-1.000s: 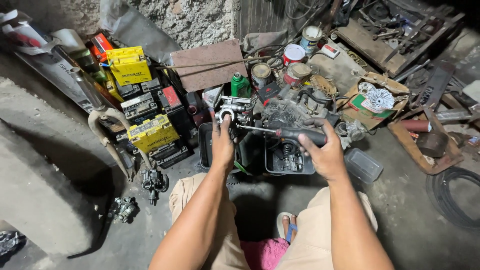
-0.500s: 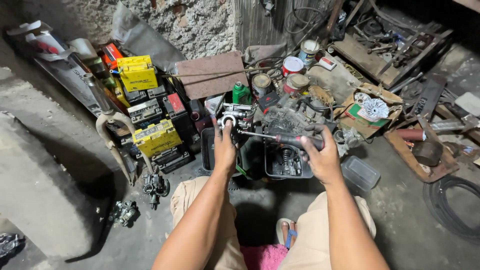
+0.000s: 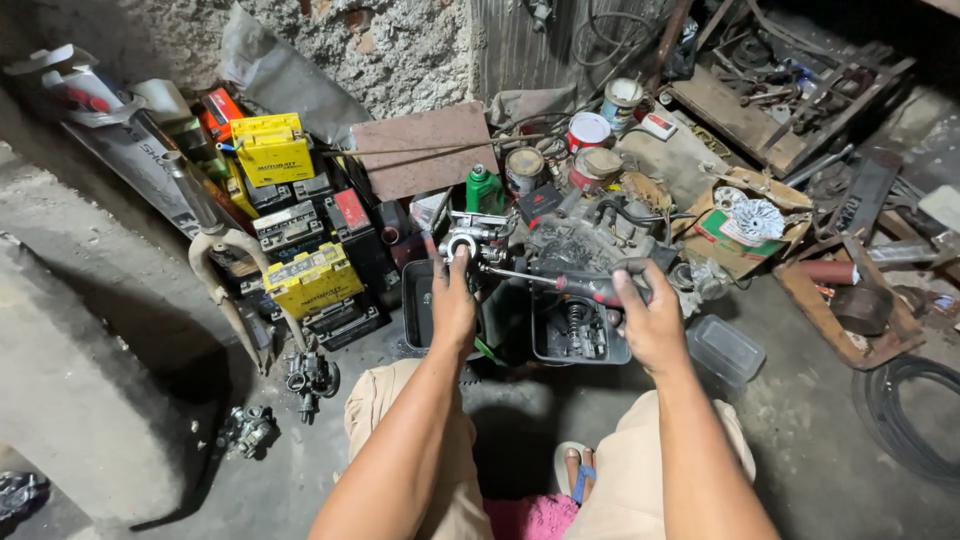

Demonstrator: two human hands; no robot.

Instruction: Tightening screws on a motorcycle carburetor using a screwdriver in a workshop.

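Observation:
My left hand (image 3: 453, 305) grips a small metal engine part, a carburetor-like body (image 3: 470, 238), held over a black tray (image 3: 415, 310). My right hand (image 3: 648, 318) is closed around the dark handle of a screwdriver (image 3: 590, 287). The screwdriver's shaft runs left to the metal part, its tip touching it. Beneath the screwdriver sits a second black tray (image 3: 580, 330) with springs and small parts. A dirty engine block (image 3: 585, 235) stands just behind both hands.
Yellow and black batteries (image 3: 300, 240) are stacked at the left by a rough wall. Paint cans (image 3: 590, 135), a green bottle (image 3: 483, 188), a clear plastic box (image 3: 725, 348), a cardboard box (image 3: 750, 225), loose carburetors (image 3: 310, 375) and coiled cable (image 3: 915, 420) litter the floor.
The view has shifted slightly. Both hands keep their grips on the metal part and the screwdriver, with the screwdriver handle a little lower.

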